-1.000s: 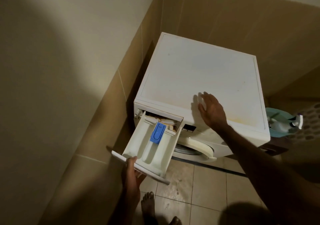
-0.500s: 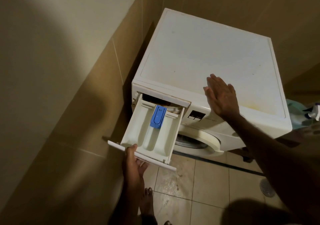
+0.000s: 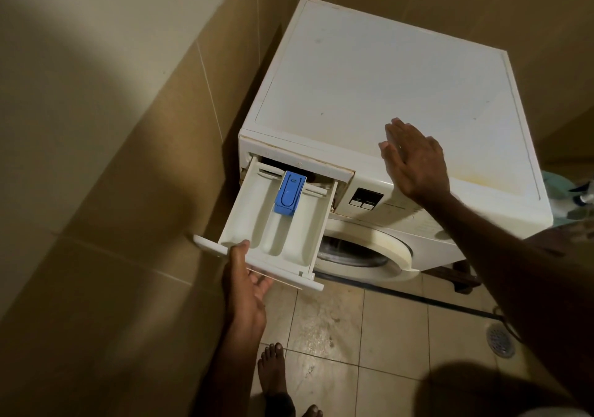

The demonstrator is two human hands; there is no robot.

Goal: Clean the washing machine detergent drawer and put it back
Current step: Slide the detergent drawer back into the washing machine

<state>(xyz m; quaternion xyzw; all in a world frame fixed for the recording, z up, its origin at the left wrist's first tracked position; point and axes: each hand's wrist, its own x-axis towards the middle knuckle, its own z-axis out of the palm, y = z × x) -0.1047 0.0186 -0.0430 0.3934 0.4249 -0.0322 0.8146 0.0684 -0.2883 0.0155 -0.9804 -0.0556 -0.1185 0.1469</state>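
The white detergent drawer point(image 3: 273, 223) sticks far out of the white washing machine point(image 3: 385, 88), its back end still in the slot. A blue siphon cap point(image 3: 288, 193) sits in its middle compartment. My left hand point(image 3: 246, 285) grips the drawer's front panel from below, thumb over the top edge. My right hand point(image 3: 414, 159) lies flat with straight fingers at the machine's front top edge, right of the drawer slot.
A tiled wall runs close along the machine's left side. The machine's round door point(image 3: 363, 252) is below the drawer. A floor drain point(image 3: 501, 339) is at the right, my bare feet point(image 3: 273, 375) on the tiles, and a spray bottle point(image 3: 578, 198) beside the machine.
The view has moved closer and lower over the machine. The drawer sits slightly further out in my left hand. My right hand stays flat on the machine top.
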